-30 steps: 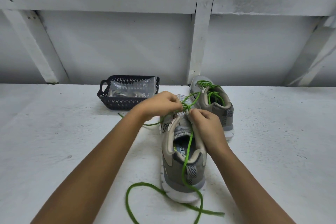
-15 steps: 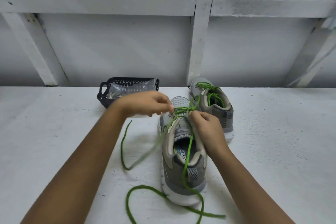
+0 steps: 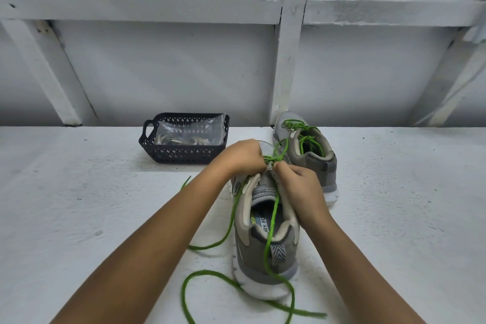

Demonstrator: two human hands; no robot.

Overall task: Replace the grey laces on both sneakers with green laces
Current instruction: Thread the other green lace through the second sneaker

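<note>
A grey sneaker [image 3: 265, 252] stands in front of me with its heel toward me. A green lace [image 3: 271, 229] runs from its eyelets over the opening and trails in loops on the table in front of the heel. My left hand [image 3: 243, 156] pinches the lace at the eyelets on the shoe's left side. My right hand [image 3: 297, 187] grips the shoe's right eyelet edge, with fingertips on the lace. Behind and to the right stands the second grey sneaker [image 3: 313, 155], threaded with a green lace [image 3: 302, 130].
A dark plastic basket [image 3: 181, 154] holding a clear bag and pale laces sits at the back left, near the white wall. The white table [image 3: 79, 218] stretches out to both sides.
My left hand pulled the lace out to the left, then came back to the eyelets. The left lace strand now lies slack beside the shoe. My right hand stayed on the shoe.
</note>
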